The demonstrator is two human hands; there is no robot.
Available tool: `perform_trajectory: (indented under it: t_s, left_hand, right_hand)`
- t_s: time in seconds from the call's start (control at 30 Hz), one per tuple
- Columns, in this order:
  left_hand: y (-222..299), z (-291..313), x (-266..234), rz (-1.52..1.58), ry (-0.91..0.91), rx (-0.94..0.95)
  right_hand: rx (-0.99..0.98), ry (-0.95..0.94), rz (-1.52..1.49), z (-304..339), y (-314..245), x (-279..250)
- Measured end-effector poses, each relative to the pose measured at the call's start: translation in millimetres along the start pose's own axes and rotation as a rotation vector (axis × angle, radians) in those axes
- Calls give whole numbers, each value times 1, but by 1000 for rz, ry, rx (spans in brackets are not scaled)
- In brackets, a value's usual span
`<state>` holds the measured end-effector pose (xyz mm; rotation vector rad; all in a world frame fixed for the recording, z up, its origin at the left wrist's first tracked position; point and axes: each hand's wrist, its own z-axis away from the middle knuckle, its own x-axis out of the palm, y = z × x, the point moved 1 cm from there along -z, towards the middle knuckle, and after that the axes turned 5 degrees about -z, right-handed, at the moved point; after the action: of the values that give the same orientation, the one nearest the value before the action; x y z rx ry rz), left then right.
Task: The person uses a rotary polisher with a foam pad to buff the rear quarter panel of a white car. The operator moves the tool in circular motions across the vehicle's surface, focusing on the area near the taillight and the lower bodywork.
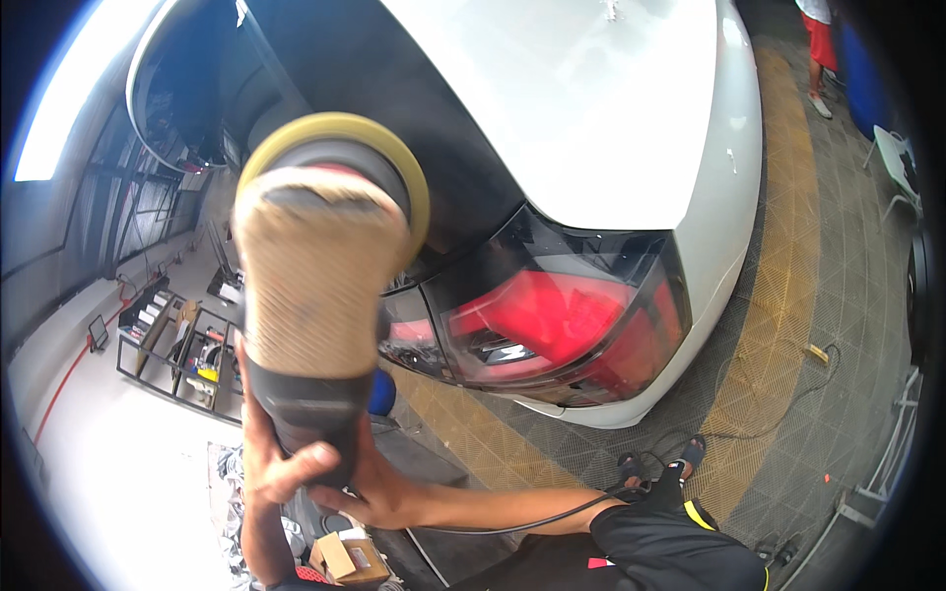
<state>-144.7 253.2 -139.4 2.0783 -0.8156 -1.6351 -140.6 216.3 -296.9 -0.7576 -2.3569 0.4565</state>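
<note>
A polisher with a tan, cloth-like wrap over its body and a yellow round pad rises large in front of me, pad end uppermost. Its dark rear end is gripped by both hands. My left hand is closed round the left side, thumb across the near face. From the right, my right hand wraps the same end, its fingers partly hidden. Behind the tool stands a white car with a dark glass area and a red tail light. Whether the pad touches the car I cannot tell.
A cord runs along my right arm; another stretch lies on the grey and yellow tiled floor. Shelving with supplies stands left, an open cardboard box below. Far right are a person and a white chair.
</note>
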Motion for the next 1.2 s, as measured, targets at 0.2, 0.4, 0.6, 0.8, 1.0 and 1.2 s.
perform_trajectory:
  t_s: [0.2,0.4,0.6,0.8,1.0,1.2]
  left_hand:
    - [-4,-2,8,65,43,-62]
    - [1,21,30,-12,-138,13]
    - [13,12,30,-165,-134,32]
    - [41,-26,18,-68,25,92]
    - [83,-69,5,-13,219,179]
    - [82,-63,24,0,216,196]
  right_hand:
    - [75,16,128,-13,-34,-26]
    - [172,35,44,34,-30,-8]
    - [88,57,-23,27,-35,-11]
    - [6,88,-58,-26,-54,-22]
    - [-84,4,-7,-93,-84,-47]
    - [11,-48,-17,-78,-97,-67]
